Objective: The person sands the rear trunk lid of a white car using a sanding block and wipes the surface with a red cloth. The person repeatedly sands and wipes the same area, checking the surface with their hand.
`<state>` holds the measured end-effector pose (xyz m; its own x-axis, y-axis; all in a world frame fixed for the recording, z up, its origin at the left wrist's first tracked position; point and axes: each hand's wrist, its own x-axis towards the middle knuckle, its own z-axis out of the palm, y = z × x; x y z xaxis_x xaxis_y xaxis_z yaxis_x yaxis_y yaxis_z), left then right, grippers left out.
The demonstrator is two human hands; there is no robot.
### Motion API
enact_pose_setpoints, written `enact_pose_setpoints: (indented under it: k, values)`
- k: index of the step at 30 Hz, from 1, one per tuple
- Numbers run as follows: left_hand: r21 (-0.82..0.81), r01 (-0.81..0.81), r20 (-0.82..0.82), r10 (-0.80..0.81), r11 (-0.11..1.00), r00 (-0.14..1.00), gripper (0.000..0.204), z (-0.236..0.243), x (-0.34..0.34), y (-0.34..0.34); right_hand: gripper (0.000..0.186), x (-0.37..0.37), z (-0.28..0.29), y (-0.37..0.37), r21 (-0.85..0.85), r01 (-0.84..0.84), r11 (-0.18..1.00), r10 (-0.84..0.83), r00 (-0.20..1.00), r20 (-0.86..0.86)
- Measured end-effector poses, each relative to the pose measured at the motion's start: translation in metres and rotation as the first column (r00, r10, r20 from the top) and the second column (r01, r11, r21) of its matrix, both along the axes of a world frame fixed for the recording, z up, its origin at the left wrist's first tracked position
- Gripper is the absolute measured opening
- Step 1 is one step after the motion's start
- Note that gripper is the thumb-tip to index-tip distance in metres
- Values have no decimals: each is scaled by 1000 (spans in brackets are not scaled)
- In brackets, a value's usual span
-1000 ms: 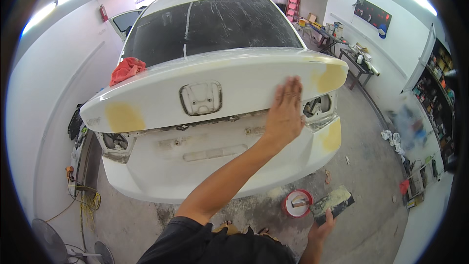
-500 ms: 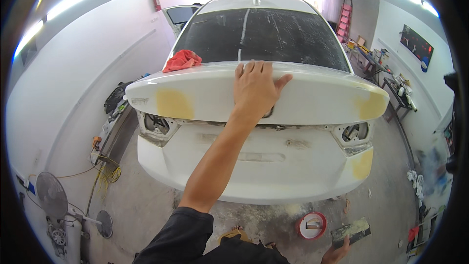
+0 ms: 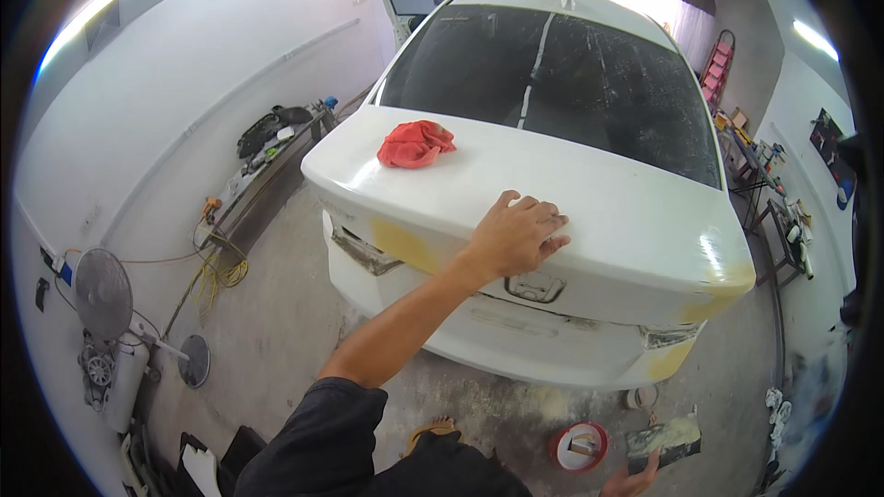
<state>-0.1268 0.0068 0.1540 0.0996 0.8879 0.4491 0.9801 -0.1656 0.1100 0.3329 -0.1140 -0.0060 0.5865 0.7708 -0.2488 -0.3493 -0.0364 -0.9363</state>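
Observation:
My left hand (image 3: 521, 235) rests on the rear edge of a white car's trunk lid (image 3: 589, 191). Its fingers are apart and lie on the painted top, with nothing held. Below the hand, a dark oval emblem outline (image 3: 536, 289) shows on the lid's rear face. Low at the right, my right hand (image 3: 635, 479) grips a dark flat putty board (image 3: 665, 447) smeared with pale yellow paste. A crumpled red cloth (image 3: 416, 144) lies on the lid, left of my left hand. Yellowish filler patches (image 3: 405, 244) mark the lid's rear corners.
A red-rimmed bucket (image 3: 579, 447) with tools in it stands on the floor beside the board, near a small can (image 3: 642, 398). A fan (image 3: 103, 293) and yellow cord (image 3: 221, 278) are at the left. Cluttered benches (image 3: 773, 212) line the right wall.
The trunk lid has dropped from raised to lowered, my left hand moving down with it. Its top and the red cloth show more fully. My right hand still holds the board.

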Motion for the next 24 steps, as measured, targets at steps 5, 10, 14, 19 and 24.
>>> enact_pose_setpoints:
  k: [5, 10, 14, 19, 24]
  values:
    - [278, -184, -22, 198, 943, 980, 46, -54, -35, -29, 64, -3, -50, 1, 5, -253, 967, 204, 792, 576]
    - [318, -459, -67, 502, 830, 862, 52, -57, -143, -59, 53, 6, -95, 12, 451, -309, 837, 53, 867, 496]
    - [-92, -759, 74, 764, 645, 641, 58, -56, -294, -97, 50, 7, -107, 19, 350, -396, 849, 41, 709, 704]
    - [-212, -843, -32, 858, 495, 512, 69, -30, -392, -123, 54, -10, -103, 19, 91, -202, 975, 177, 958, 223]
    - [-29, -140, 404, 140, 990, 904, 103, -10, -327, -39, 57, -48, -87, 6, 39, -309, 950, 194, 685, 702]
